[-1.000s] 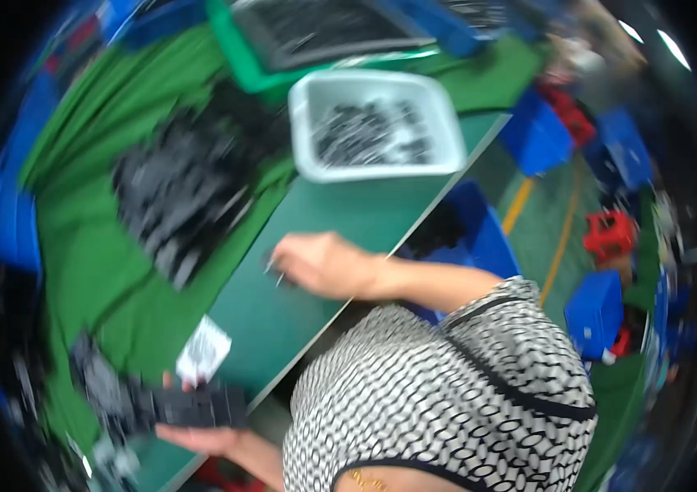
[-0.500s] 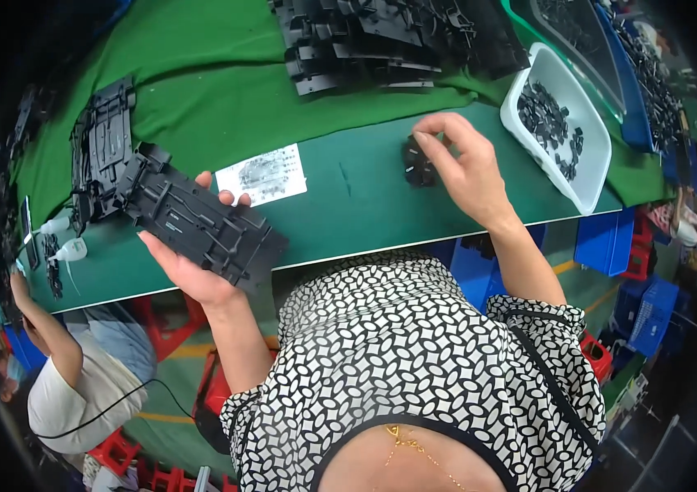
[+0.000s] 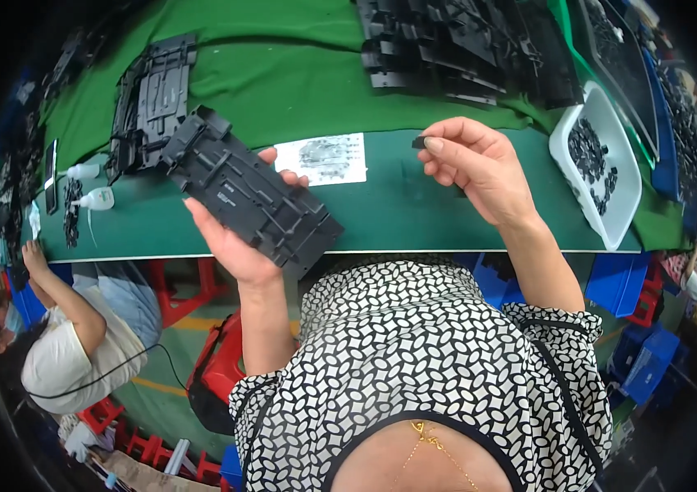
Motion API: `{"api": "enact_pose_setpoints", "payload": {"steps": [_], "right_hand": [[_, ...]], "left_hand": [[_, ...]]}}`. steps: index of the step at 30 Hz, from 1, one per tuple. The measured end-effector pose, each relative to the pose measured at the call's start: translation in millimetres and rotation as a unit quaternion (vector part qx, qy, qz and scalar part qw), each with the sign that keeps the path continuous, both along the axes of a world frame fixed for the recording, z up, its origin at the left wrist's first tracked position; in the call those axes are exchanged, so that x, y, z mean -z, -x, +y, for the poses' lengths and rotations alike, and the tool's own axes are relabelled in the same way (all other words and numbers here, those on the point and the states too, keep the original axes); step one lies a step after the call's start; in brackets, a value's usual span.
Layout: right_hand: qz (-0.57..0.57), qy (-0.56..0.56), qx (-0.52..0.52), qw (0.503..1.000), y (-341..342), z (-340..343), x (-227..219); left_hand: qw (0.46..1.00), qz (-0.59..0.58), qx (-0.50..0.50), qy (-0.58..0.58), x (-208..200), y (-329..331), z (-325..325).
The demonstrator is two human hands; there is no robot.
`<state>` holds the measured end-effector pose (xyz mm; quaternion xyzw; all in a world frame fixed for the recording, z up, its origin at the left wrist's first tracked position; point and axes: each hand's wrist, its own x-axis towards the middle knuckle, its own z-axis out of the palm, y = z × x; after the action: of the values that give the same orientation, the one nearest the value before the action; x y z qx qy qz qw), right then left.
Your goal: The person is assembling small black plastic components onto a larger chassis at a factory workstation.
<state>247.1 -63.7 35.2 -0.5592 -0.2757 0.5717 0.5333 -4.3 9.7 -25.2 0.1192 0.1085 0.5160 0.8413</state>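
Note:
A long black plastic chassis-like panel (image 3: 252, 193), with ribs and raised bars on its face, lies tilted across my left hand (image 3: 242, 256). My thumb is at its near left edge and the fingertips curl over its far side. Above the green tabletop, my right hand (image 3: 484, 172) pinches a small black plastic piece (image 3: 419, 143) between thumb and forefinger. The other right fingers are curled; whether more pieces are inside them, I cannot tell. A white printed sheet (image 3: 336, 160) lies on the table between my hands.
Similar black panels (image 3: 160, 90) stand at the left, with more stacked (image 3: 447, 57) at the back. A white tray (image 3: 623, 205) of small black pieces sits at the right. White squeeze bottles (image 3: 98, 199) and a phone (image 3: 52, 176) lie at the left, where a co-worker (image 3: 78, 361) sits.
My right hand has lifted from a small dark cluster on the table and now shows a piece in its pinch. The view has shifted; my left hand still holds the panel.

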Motion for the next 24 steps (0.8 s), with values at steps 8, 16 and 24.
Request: {"api": "enact_pose_setpoints", "payload": {"steps": [8, 16, 24], "right_hand": [[-0.033, 0.000, -0.097, 0.995, 20.3, 17.7, 0.3], [-0.027, -0.019, -0.090, 0.995, 31.2, 27.6, 2.1], [-0.207, -0.027, -0.116, 0.971, 35.9, 32.4, 5.6]], "left_hand": [[0.996, 0.092, 0.011, 0.015, -5.8, 0.4, 3.5], [0.997, 0.058, 0.042, -0.003, -1.3, 3.2, 4.2], [0.998, 0.046, 0.046, 0.003, -2.5, 5.1, 4.7]]}}
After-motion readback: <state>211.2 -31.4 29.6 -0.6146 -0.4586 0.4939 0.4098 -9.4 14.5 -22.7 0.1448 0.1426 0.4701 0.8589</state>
